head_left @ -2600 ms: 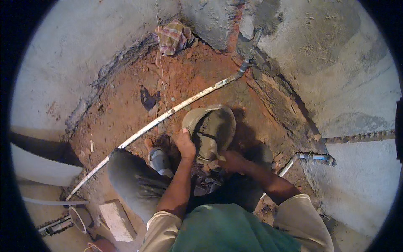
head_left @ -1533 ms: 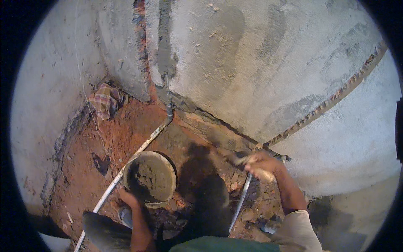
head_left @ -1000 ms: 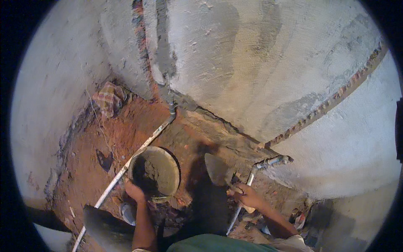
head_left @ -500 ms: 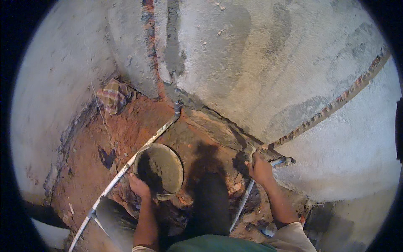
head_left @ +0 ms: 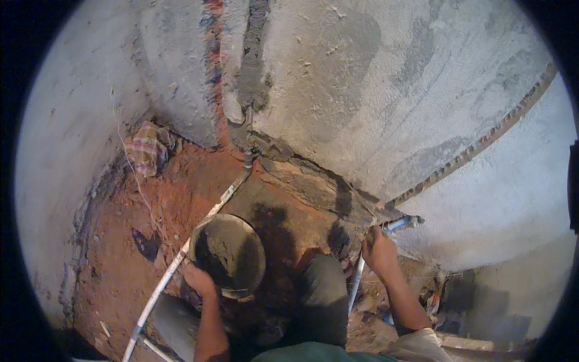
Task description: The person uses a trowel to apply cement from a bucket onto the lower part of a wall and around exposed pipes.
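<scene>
My left hand [head_left: 199,279] grips the near-left rim of a round pan [head_left: 227,252] holding grey mortar, beside a long white pipe [head_left: 157,292]. My right hand [head_left: 379,258] is closed on a trowel [head_left: 373,233], largely hidden by the fingers, at the foot of the right wall beside a blue-and-grey pipe fitting [head_left: 400,222]. A second white pipe [head_left: 356,283] runs down from there below that hand. My knees and dark shadows lie between the two hands.
A checked cloth [head_left: 148,148] lies at the left wall's base with a thin string beside it. Another pipe elbow [head_left: 247,158] meets the corner. The plastered wall [head_left: 325,72] has chased grooves, one climbing diagonally right [head_left: 470,154]. Reddish soil and rubble [head_left: 108,265] cover the floor.
The view has swung toward the right wall. The pan, earlier tilted between both hands, now rests level at my left hand, while my right hand has moved right to the wall's base with the trowel.
</scene>
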`<state>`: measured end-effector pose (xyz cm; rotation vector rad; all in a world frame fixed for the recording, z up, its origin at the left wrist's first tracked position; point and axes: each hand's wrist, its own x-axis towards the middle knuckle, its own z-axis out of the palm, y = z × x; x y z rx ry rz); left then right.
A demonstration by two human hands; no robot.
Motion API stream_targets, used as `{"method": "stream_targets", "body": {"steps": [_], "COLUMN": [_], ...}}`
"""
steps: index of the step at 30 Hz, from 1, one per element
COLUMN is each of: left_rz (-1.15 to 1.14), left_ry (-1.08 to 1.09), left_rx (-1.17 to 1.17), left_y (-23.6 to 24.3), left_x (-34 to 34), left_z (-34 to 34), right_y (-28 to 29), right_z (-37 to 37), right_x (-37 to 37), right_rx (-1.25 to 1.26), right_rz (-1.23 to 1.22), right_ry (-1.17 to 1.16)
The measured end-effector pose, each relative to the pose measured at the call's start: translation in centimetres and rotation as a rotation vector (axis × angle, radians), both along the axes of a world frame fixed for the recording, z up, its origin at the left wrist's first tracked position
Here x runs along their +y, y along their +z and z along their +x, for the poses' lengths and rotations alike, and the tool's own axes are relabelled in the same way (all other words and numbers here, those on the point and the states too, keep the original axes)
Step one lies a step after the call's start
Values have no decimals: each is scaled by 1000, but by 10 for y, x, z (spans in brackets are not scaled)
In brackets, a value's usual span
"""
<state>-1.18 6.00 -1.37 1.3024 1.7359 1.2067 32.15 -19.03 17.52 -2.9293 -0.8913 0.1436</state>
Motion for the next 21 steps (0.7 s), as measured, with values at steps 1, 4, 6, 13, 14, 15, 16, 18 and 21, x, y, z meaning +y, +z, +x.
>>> {"method": "stream_targets", "body": {"steps": [1,4,6,13,14,15,16,18,21], "left_rz": [24,9,2,31,113,196,279,233,89], "left_ry": [3,-36,-75,-144,-148,-142,-152,-148,-129], "left_rx": [20,68,92,271,329,388,446,543,660], "left_y": [-3,0,3,-18,-30,-48,-51,-41,-34], "left_x": [2,11,16,24,26,28,30,26,25], "left_z": [-2,-3,-4,-21,-27,-36,-37,-32,-23], "right_y": [0,-4,-4,-15,-10,-4,-7,-6,-8], "right_z": [-8,-29,-38,6,8,10,15,20,11], "right_x": [1,10,33,75,74,74,66,49,30], "right_rx": [-5,-3,16,-51,-53,-55,-55,-84,-145], "right_rz": [36,85,43,154,171,193,185,154,140], "right_ry": [23,71,79,120,126,141,127,120,125]}}
